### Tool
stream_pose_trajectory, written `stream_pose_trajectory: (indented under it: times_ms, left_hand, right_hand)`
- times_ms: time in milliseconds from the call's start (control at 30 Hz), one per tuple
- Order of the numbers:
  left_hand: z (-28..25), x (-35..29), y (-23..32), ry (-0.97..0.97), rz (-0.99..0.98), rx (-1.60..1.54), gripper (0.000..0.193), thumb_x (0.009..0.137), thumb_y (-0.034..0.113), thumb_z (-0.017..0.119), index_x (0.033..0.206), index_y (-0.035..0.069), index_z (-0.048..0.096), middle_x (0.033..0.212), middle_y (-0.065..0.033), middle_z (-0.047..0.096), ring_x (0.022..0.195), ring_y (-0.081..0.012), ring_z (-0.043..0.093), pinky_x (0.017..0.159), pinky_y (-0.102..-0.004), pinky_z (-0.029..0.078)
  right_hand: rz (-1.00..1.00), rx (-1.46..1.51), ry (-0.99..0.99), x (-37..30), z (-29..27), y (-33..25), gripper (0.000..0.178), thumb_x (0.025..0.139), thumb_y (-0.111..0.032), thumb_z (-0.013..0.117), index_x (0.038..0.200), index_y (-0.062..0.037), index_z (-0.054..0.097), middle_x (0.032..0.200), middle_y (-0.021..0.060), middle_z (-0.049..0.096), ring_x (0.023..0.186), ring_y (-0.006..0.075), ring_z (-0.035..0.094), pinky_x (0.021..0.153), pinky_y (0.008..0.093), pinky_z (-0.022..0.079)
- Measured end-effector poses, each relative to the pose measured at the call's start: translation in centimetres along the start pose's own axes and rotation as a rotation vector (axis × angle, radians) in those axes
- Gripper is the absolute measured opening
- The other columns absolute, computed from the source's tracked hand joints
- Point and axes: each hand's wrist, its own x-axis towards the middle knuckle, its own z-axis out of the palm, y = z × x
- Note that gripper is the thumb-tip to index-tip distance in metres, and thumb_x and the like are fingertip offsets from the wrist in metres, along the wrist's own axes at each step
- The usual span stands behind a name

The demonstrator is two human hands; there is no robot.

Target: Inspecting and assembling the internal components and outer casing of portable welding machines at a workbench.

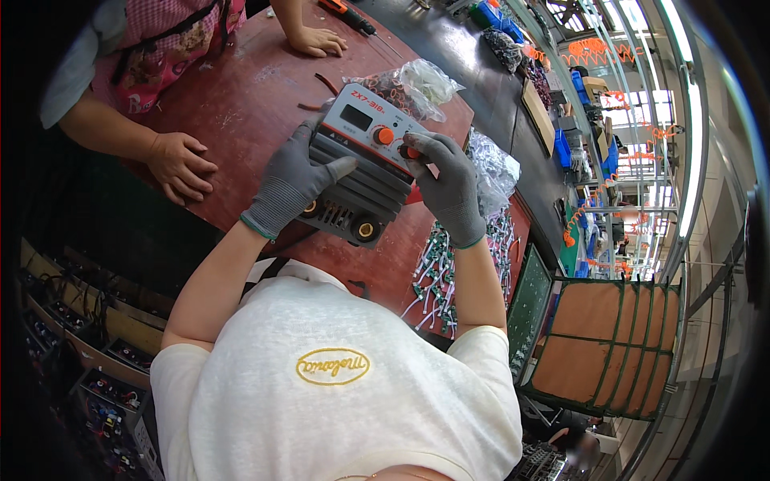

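Left hand (pixel 293 178): wearing a grey glove, grasping the grey machine (pixel 361 180) by its left side, laying the thumb over the ribbed casing.
Right hand (pixel 447 186): wearing a matching glove, pinching the reddish knob (pixel 410 151) at the right end of the front panel (pixel 353 103).
Machine position: sitting between both gloves in front of the wearer's white shirt (pixel 337 321), overlapping the red tabletop (pixel 249 104) in view, leaving contact with it hard to tell.
Panel face: turning upward, showing a dark display (pixel 356 119) and an orange knob (pixel 385 136).
Lower end: showing a round socket (pixel 366 231) with a brass-coloured centre.
Clear plastic bag (pixel 431 84): lying just beyond the machine.
Wired parts (pixel 433 280): lying in a heap near the right forearm.
Co-worker's hands (pixel 180 167): resting on the tabletop, one at the left, one near the far edge, grasping nothing.
Orange-and-black tool (pixel 347 16): lying near the far hand.
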Motion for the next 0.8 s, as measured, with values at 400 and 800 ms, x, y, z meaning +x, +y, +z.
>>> stream_pose_trajectory:
  times_ms: [400, 800]
  left_hand:
    - [-1.7, 1.1, 5.2, -0.264, 0.778, 0.368, 0.029, 0.085, 0.026, 0.070, 0.105, 0.009, 0.057, 0.101, -0.0023, 0.062, 0.089, -0.0151, 0.061, 0.082, -0.0288, 0.050]
    - [0.3, 3.0, 6.4, -0.716, 1.483, 1.214, 0.021, 0.090, 0.040, 0.053, 0.090, 0.021, 0.061, 0.092, 0.0046, 0.055, 0.089, -0.0189, 0.056, 0.072, -0.0326, 0.050]
  right_hand:
    - [-0.149, -0.129, -0.109, 1.2, -0.8, -0.4, 0.027, 0.081, 0.000, 0.063, 0.108, -0.0048, 0.066, 0.105, 0.0117, 0.066, 0.098, 0.0335, 0.062, 0.084, 0.0411, 0.051]
    - [-0.236, -0.240, -0.146, 2.0, -1.1, 0.5, 0.034, 0.078, 0.000, 0.066, 0.111, -0.0087, 0.067, 0.106, 0.0089, 0.068, 0.094, 0.0303, 0.063, 0.081, 0.0387, 0.052]
